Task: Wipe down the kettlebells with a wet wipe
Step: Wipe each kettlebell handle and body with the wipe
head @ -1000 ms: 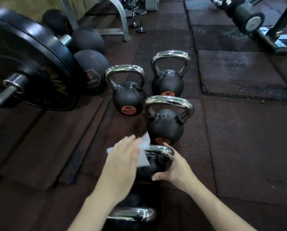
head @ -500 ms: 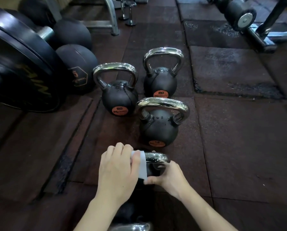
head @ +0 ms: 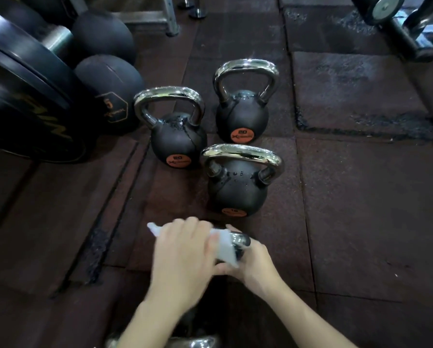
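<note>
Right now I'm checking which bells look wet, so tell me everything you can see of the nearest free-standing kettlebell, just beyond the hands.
The kettlebell stands upright on the dark rubber floor tile, handle up. Its round body looks matte black, rubber-like, with droplets beaded on top. The chrome handle is a wide shiny loop, speckled with moisture. An orange label sits low on the front; its number is too blurred to read. Neither hand touches it; whether it touches the two kettlebells behind is unclear.

Black kettlebells [head: 236, 189], chrome handles, orange labels; white wipe [head: 225, 244]; brown floor [head: 361, 197].
</note>
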Motion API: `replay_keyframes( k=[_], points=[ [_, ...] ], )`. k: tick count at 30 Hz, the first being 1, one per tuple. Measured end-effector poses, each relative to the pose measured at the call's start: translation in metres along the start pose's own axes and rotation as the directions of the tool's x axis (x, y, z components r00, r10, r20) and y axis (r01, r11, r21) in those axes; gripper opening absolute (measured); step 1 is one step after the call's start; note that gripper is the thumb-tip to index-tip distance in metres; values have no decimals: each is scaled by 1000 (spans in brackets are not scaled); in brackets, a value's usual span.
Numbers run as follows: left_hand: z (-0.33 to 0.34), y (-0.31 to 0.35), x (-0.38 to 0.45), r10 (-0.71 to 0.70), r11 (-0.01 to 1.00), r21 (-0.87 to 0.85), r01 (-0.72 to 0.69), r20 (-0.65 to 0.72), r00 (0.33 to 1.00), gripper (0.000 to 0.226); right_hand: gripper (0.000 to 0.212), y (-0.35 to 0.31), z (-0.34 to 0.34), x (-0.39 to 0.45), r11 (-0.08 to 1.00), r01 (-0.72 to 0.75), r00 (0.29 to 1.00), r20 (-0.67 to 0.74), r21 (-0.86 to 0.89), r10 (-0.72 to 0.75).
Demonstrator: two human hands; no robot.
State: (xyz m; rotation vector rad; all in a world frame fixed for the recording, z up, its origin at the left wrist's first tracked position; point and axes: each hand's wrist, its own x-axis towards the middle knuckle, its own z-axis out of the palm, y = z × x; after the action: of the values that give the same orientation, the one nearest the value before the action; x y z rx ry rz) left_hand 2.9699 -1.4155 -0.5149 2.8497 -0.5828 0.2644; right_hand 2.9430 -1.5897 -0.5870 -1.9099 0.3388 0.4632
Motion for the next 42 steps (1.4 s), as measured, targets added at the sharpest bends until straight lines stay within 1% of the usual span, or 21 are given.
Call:
replay_keyframes(
  k=[2, 5, 9, 11, 14, 15, 19, 21, 23, 24, 26, 28, 30, 31, 32, 33, 36, 38, 39, 40, 42],
  points=[
    [-3, -26, -3, -142, 987, -73, 142, -6, 990, 23, 112, 8, 4, 3, 994, -8, 1000, -21, 105, 11],
    [-2, -29, -5, -298, 915, -273, 296, 32, 954, 31, 119, 14, 5, 5, 990, 55, 998, -32, 130, -51],
    [-6, 2, 5, -313, 948, -78, 310, -30, 949, 28, 118, 20, 4, 10, 978, 56, 998, -3, 203, -57],
    [-3, 23, 9, -248, 968, 19, 249, -11, 969, 27, 111, 24, 5, 12, 977, 67, 998, -1, 202, -68],
    [8, 55, 8, -131, 991, 33, 130, 35, 991, 27, 67, 26, 5, 12, 976, 31, 999, 36, 217, -40],
    [10, 56, 8, -96, 995, 15, 96, 26, 995, 28, 62, 27, 6, 13, 976, 47, 998, 29, 215, -55],
    [-4, 18, 4, -38, 998, 57, 39, -20, 999, 23, 110, 32, 4, 12, 969, 158, 987, -7, 191, -159],
    [1, -12, -4, -142, 990, 13, 142, -11, 990, 19, 116, 30, 3, 12, 965, 177, 984, -3, 194, -180],
    [8, -31, -8, -306, 952, -2, 306, -20, 952, 36, 117, 27, 2, 11, 968, 183, 982, 5, 169, -187],
    [12, -32, -6, -329, 944, 31, 330, -24, 944, 40, 118, 27, 2, 11, 968, 189, 981, 0, 164, -192],
    [10, -15, 0, -298, 954, 50, 295, 46, 954, 29, 118, 31, 2, 11, 970, 188, 982, 0, 154, -191],
    [8, 9, 7, -193, 974, 129, 186, 45, 980, 22, 111, 31, 3, 12, 977, 167, 986, -6, 132, -167],
    [3, 42, 14, -143, 982, 122, 142, -5, 990, 22, 81, 31, 6, 13, 985, 162, 987, -13, 53, -162],
    [4, 57, 14, -138, 986, 98, 135, 18, 990, 24, 60, 29, 8, 13, 988, 156, 988, -6, -23, -156],
    [7, 64, 13, -103, 991, 83, 103, 4, 995, 28, 48, 31, 9, 15, 988, 141, 990, -17, -62, -142],
    [8, 61, 12, -55, 997, 45, 55, -10, 998, 31, 50, 31, 10, 15, 988, 139, 990, -25, -61, -141],
    [-5, 28, 9, -58, 998, -15, 58, 12, 998, 27, 88, 32, 6, 12, 983, 157, 988, -11, 92, -156],
    [-12, 3, 4, -199, 974, -110, 199, 12, 980, 19, 106, 31, 3, 9, 975, 174, 985, -9, 136, -175],
    [-16, -7, 5, -358, 899, -248, 361, 60, 932, 28, 110, 30, 2, 8, 973, 182, 983, -3, 144, -184],
    [-13, -14, 5, -457, 835, -316, 451, 60, 888, 38, 112, 30, 2, 8, 972, 184, 983, 1, 147, -186],
    [-3, -22, 4, -515, 788, -325, 523, 117, 849, 45, 114, 30, 1, 8, 971, 185, 982, 8, 148, -189]
  ],
)
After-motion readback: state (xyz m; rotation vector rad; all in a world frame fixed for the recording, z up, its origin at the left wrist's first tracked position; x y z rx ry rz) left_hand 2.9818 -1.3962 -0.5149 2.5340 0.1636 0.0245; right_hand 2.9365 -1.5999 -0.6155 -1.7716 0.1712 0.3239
